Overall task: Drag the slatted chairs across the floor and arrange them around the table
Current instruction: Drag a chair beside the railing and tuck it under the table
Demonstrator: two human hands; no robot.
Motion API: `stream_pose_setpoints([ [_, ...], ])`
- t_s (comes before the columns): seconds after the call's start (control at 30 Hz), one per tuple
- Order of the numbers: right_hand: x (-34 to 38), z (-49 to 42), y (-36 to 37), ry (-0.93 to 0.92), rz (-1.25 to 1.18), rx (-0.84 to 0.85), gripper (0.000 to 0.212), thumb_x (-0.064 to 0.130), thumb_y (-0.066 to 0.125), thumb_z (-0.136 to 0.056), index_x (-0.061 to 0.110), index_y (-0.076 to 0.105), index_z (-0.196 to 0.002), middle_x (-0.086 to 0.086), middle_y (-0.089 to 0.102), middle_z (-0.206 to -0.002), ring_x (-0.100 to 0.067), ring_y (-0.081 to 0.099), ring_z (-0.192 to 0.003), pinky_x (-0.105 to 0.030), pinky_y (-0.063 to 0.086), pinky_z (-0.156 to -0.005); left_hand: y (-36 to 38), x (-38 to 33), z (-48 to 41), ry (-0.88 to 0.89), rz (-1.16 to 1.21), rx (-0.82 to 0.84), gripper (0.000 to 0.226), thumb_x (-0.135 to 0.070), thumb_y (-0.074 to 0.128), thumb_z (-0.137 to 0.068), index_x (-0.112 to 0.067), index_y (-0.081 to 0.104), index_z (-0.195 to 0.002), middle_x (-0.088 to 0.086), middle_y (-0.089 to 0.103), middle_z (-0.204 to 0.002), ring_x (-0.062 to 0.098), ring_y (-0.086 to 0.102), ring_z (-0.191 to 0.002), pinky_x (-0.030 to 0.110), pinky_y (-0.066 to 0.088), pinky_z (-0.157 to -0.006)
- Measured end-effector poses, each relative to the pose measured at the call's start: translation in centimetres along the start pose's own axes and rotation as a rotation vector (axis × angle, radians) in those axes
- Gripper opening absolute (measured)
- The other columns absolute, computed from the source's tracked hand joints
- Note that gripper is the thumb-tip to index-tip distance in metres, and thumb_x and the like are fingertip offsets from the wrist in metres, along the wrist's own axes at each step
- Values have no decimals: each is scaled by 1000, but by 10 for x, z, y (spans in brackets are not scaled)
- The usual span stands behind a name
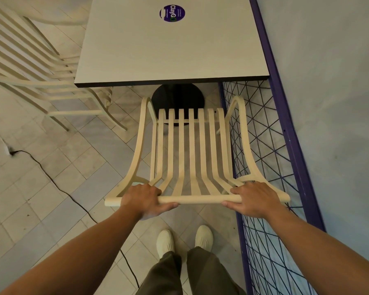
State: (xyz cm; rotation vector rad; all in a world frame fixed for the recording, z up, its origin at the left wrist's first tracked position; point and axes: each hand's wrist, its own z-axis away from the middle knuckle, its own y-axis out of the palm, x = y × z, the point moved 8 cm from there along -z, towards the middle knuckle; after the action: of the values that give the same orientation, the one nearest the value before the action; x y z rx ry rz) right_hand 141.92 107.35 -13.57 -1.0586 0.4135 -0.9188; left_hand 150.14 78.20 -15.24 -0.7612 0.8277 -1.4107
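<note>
Cream slatted chair [190, 150] upright facing white square table [158, 50]; second slatted chair [30, 67] at its left side.

1. Cream slats stripe the chair [190, 150] gripped under both hands.
2. Beyond the hands, the pale grey table [168, 50] shows a dark edge and a round purple sticker [172, 13] with white lettering.
3. Its base [178, 96], just past the chair, is black.
4. A second cream slatted chair [30, 67] stands far left of the left hand [146, 200].
5. By the right hand [252, 199], a purple frame [285, 116] holds criss-crossed blue wire.
6. The floor [51, 167] is pale grey-beige tile, crossed by a black cable [58, 186].
7. Below the hands: white shoes [165, 241], olive trousers [200, 273].
</note>
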Motion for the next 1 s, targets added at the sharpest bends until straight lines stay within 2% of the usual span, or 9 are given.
stream_pose_setpoints([
  [0.1, -6, -10, -3, 11, 28, 4, 86, 94, 22, -76, 36, 68, -120, 6, 69, -96, -17, 64, -87, -33, 46, -71, -6, 1, -8, -7, -10, -3, 93, -98, 12, -70, -37, 69, -110, -13, 64, -84, 8, 62, -77, 23, 48, -67],
  [0.23, -13, -24, -6, 7, 27, 15, 88, 95, 19, -74, 36, 68, -116, 6, 68, -93, -17, 64, -85, -34, 48, -72, -15, 2, -19, -10, -25, -12, 89, -97, 16, -74, -37, 69, -112, -13, 64, -85, 7, 61, -76, 23, 46, -65],
  [0.43, -20, -36, -17, 13, 38, 8, 83, 94, 21, -75, 38, 69, -113, 7, 67, -90, -17, 63, -81, -33, 42, -68, -25, 6, -34, -8, 10, -59, 101, -101, 4, -65, -38, 70, -106, -13, 60, -76, 8, 59, -69, 28, 51, -66],
  [0.53, -20, -38, -17, 2, 21, 1, 86, 96, 14, -72, 39, 69, -105, 10, 65, -83, -14, 61, -76, -32, 40, -65, -24, 7, -36, -13, 30, -73, 105, -102, 1, -62, -37, 70, -105, -14, 59, -76, 7, 59, -70, 27, 50, -64],
  [0.73, -19, -33, -16, 21, -26, -14, 84, 95, 13, -73, 36, 68, -95, 9, 62, -76, -13, 60, -71, -33, 42, -65, -24, 2, -27, -39, -1, -88, 89, -95, 12, -73, -35, 69, -105, -12, 62, -81, 9, 60, -75, 24, 45, -66],
  [0.87, -18, -31, -17, 76, -5, -76, 102, 99, -2, -65, 32, 70, -95, 9, 62, -74, -14, 60, -70, -34, 47, -69, -21, 3, -27, -50, 23, -91, 93, -98, 10, -70, -34, 70, -101, -13, 61, -80, 9, 61, -74, 25, 50, -68],
  [1.0, -16, -24, -12, 101, 2, -75, 108, 99, -5, -62, 33, 72, -101, 9, 65, -79, -15, 61, -73, -34, 46, -70, -16, -1, -18, -48, 22, -83, 87, -96, 13, -72, -34, 69, -100, -13, 62, -80, 8, 60, -74, 23, 44, -65],
])
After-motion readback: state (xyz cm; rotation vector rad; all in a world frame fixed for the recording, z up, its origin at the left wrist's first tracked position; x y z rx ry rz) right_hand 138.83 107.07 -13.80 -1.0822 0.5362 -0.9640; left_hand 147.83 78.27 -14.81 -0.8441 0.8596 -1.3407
